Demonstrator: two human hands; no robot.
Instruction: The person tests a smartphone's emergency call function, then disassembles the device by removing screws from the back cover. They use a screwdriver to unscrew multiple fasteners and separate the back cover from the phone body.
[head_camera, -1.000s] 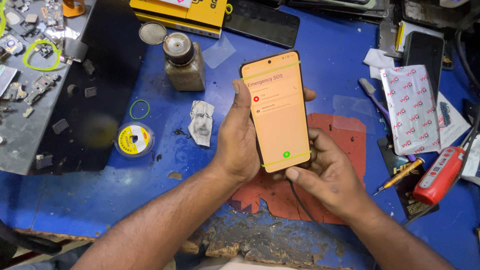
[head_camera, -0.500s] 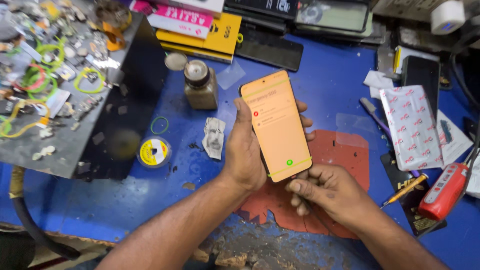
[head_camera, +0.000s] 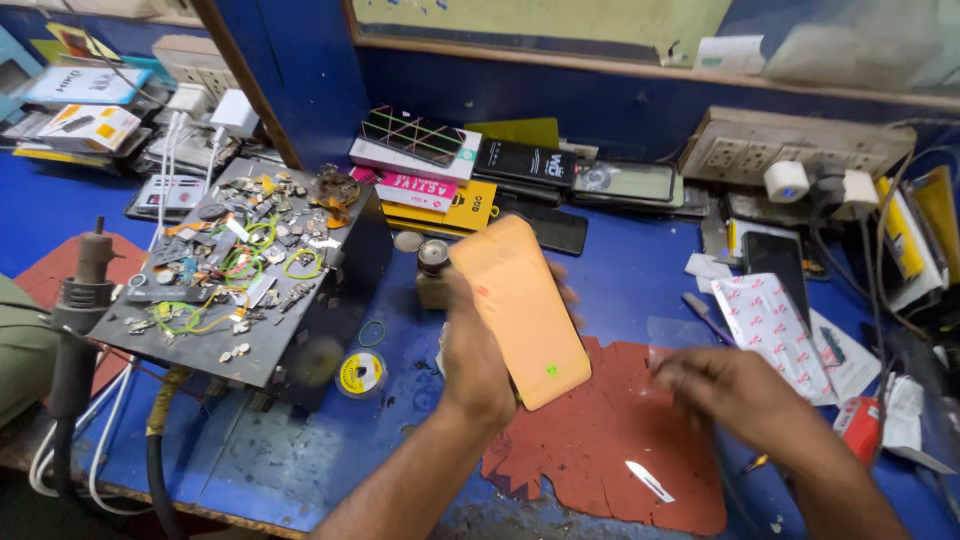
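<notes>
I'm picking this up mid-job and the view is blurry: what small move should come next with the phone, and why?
Probably bring the right hand back under the phone. Only the left hand grips it now, tilted above the red mat, screen lit orange. The right hand hangs apart to the side, holding nothing that I can make out. A second support would steady the phone.

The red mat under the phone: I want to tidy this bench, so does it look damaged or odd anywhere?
Yes. The red mat is ragged: its left and lower edges are torn and chewed away, baring the worn blue benchtop. The left hand holds the phone above it; the right hand hovers, blurred.
</notes>
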